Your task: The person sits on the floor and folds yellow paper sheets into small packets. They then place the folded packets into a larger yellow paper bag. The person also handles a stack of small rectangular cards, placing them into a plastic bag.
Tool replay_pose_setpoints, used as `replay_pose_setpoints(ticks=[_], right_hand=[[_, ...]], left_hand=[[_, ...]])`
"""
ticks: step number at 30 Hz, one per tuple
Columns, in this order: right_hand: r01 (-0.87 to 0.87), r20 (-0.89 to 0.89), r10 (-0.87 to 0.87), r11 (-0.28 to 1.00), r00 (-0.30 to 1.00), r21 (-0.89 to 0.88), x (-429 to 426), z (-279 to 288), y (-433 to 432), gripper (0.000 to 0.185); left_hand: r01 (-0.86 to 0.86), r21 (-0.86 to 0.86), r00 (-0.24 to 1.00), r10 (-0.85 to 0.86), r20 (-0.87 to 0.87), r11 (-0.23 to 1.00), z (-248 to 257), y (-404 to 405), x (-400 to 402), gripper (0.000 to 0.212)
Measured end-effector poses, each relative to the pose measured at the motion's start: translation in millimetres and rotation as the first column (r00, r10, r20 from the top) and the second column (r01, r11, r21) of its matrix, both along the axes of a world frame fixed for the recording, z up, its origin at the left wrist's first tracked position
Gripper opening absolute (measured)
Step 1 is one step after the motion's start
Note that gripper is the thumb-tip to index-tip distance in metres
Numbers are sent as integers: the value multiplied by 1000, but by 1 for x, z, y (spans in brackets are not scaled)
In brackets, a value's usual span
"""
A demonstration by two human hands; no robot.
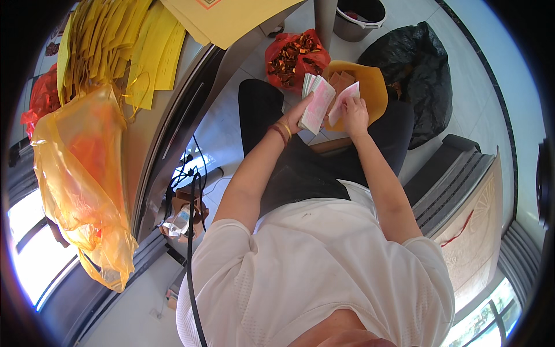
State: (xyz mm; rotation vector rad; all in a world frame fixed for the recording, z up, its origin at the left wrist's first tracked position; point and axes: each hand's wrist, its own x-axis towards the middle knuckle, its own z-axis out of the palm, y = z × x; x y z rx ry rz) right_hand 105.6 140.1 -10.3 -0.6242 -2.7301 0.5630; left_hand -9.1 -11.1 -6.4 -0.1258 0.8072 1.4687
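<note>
My left hand (296, 115), with bracelets at the wrist, holds a thick stack of pink-and-white printed paper notes (319, 106). Just to its right, my right hand (356, 116) pinches a pink-and-white paper piece (349, 92) between thumb and fingers; whether it is one sheet or several I cannot tell. Both hands are above my lap, over the near side of an open yellow paper bag (376, 89). Inside that bag lie folded brownish-pink papers (340, 81), partly hidden by the hands and notes.
Beyond my knees stand a red plastic bag (275, 71) of shiny orange-gold foil pieces, a dark bucket (353, 28) and a black plastic bag (427, 86). At left, a table (145, 130) carries yellow paper bundles (108, 39) and an orange plastic bag (82, 173). A black cable (190, 260) hangs at my left.
</note>
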Motion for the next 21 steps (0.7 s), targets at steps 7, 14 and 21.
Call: replay_pose_setpoints(ticks=[7, 14, 21], right_hand=[[-256, -90, 242, 852, 966, -457, -2, -1, -22, 28], [-265, -113, 240, 857, 964, -441, 0, 3, -15, 11], [-171, -235, 93, 926, 967, -337, 0, 10, -7, 10]], left_hand=[[22, 0, 999, -22, -40, 1000, -11, -2, 3, 55], [100, 35, 995, -100, -6, 994, -12, 1, 5, 49], [12, 10, 999, -12, -30, 1000, 0, -2, 5, 40]])
